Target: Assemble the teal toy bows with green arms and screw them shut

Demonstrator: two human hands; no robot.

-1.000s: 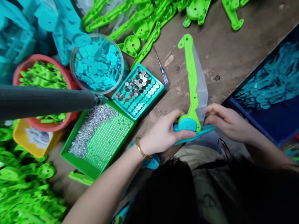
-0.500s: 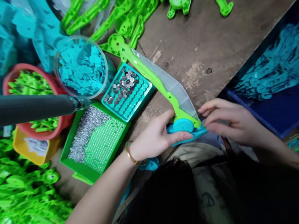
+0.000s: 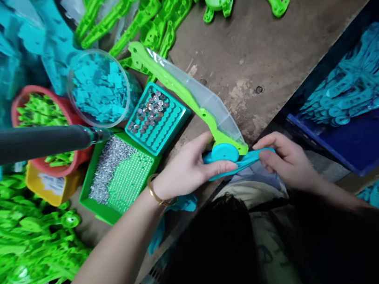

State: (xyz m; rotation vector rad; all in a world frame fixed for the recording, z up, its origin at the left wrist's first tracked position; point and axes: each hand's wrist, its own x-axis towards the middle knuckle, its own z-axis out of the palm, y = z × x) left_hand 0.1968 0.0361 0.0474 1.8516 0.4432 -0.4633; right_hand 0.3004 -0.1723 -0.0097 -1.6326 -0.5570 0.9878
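Note:
My left hand is closed around the near end of a plastic part, its thumb lying along a blue piece below a round blue disc. From that disc a long bright green arm slants up and left, with a clear plastic sheet along its right side. Fingers of my right hand pinch the right end of the blue piece. The left palm hides part of the joint.
Left of the hands stand a green tray of small metal pins, a teal tray with metal discs, and a clear tub of blue bits. A blue bin lies right. Green parts heap at left. A dark pole crosses the view.
My right hand has closed its fingers on the blue piece's end, which sticks out farther right. The green arm and my left hand have shifted slightly left in view.

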